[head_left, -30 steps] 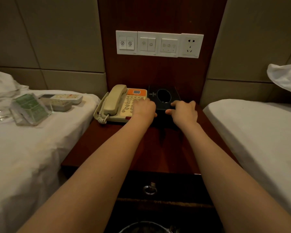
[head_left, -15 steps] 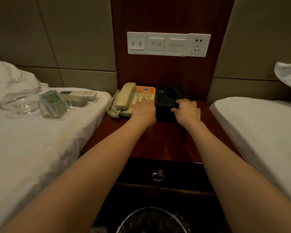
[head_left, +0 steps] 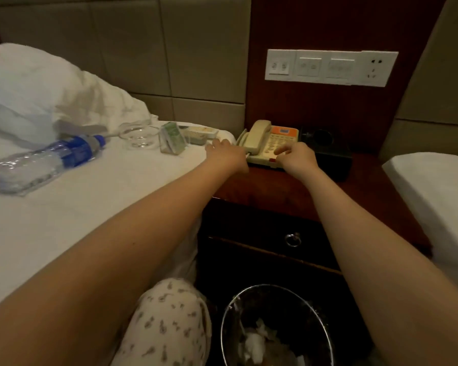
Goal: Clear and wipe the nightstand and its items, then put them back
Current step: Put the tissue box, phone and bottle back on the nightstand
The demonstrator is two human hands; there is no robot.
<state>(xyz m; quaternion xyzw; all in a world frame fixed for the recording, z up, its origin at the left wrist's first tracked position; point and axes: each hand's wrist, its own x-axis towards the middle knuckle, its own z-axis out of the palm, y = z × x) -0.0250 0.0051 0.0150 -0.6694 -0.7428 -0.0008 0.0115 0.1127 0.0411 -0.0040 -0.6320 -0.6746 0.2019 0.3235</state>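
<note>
A beige telephone (head_left: 265, 138) with an orange panel stands at the back of the dark wooden nightstand (head_left: 288, 191), and a black box (head_left: 328, 154) with a round hole sits to its right. My left hand (head_left: 228, 154) lies against the phone's left edge by the coiled cord, its fingers loosely stretched toward the bed. My right hand (head_left: 298, 158) has its fingers curled over the phone's front right corner and keypad. On the left bed lie a water bottle (head_left: 45, 161), a glass dish (head_left: 139, 136), a green card holder (head_left: 173, 138) and a remote control (head_left: 200, 132).
A metal waste bin (head_left: 275, 326) holding crumpled paper stands on the floor in front of the nightstand drawer (head_left: 292, 239). A second bed (head_left: 434, 191) borders the nightstand on the right. A pillow (head_left: 37, 93) lies at the left bed's head. A switch panel (head_left: 331, 67) hangs on the wall above.
Both hands left the black box and moved left onto the telephone. The view swung left, bringing the bottle and pillow into sight.
</note>
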